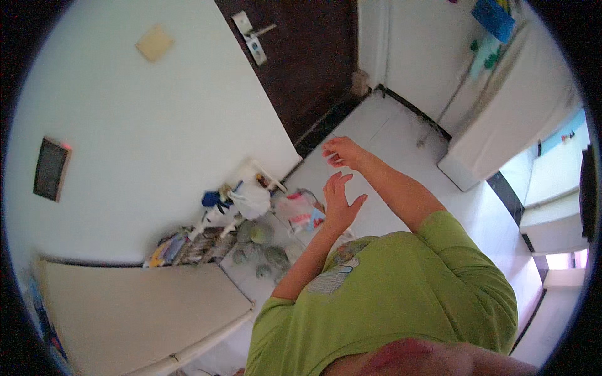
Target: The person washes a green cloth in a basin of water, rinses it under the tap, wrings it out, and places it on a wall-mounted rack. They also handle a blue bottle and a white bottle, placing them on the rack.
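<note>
My left hand [339, 199] is raised in front of my green shirt, its thumb and fingers spread and nothing in it. Just beyond it, my right hand [344, 152] hangs over the pale tiled floor with loosely bent, slightly blurred fingers; gaps show between them and no held thing is visible. The two hands are apart. Below and left of them, on the floor, lies a white, red and blue plastic bag [301, 214]. Several round greenish things [256, 232], too blurred to name surely, sit beside it.
A dark door [305, 61] with a metal lever handle [263, 31] stands ahead. Along the left wall is a cluttered white rack [230, 228] with a white bag [252, 201]. A beige tabletop [141, 310] lies lower left. A long-handled tool [454, 96] leans at the right wall.
</note>
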`<state>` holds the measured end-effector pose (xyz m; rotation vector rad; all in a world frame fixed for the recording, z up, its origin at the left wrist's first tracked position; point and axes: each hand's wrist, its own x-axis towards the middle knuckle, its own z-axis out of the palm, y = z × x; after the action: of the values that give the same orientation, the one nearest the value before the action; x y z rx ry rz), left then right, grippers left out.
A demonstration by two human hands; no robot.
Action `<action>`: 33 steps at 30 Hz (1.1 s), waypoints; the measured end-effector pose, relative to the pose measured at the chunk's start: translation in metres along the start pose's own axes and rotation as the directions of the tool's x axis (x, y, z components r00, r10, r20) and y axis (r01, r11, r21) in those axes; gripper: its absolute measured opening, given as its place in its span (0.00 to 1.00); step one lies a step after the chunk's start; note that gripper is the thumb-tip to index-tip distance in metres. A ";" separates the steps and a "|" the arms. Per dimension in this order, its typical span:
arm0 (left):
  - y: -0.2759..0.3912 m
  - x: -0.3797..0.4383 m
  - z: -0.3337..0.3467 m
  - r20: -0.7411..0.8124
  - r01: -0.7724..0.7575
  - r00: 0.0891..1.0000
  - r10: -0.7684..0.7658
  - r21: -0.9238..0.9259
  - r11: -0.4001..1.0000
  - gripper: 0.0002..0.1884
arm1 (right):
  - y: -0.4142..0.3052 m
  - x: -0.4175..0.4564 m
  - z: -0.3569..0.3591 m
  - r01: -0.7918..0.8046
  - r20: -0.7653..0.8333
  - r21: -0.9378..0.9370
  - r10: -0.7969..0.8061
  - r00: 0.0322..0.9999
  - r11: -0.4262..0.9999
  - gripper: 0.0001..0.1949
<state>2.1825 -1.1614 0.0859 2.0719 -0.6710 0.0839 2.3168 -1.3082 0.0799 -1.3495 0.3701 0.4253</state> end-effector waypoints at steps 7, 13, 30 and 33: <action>-0.049 0.160 -0.048 -0.129 0.078 0.988 -0.084 -0.054 0.996 0.25 | -0.117 0.139 -0.027 0.099 -0.014 -0.411 -0.115 0.993 0.906 0.14; -0.084 0.248 -0.073 -0.327 0.204 0.908 -0.263 -0.206 0.957 0.24 | -0.230 0.273 -0.026 0.271 0.204 -0.882 -0.208 0.957 0.385 0.21; -0.138 0.416 -0.048 -0.592 0.409 0.633 -0.499 -0.291 0.865 0.30 | -0.361 0.481 -0.010 0.503 0.531 -0.830 -0.614 0.583 -0.240 0.09; -0.129 0.429 -0.035 -0.573 0.430 0.641 -0.511 -0.284 0.857 0.30 | -0.375 0.501 -0.007 0.557 0.573 -0.783 -0.666 0.477 -0.275 0.08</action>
<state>2.6174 -1.2625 0.1407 1.8619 0.2943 0.4125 2.9384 -1.3369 0.1521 -2.6365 -0.8545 -0.5307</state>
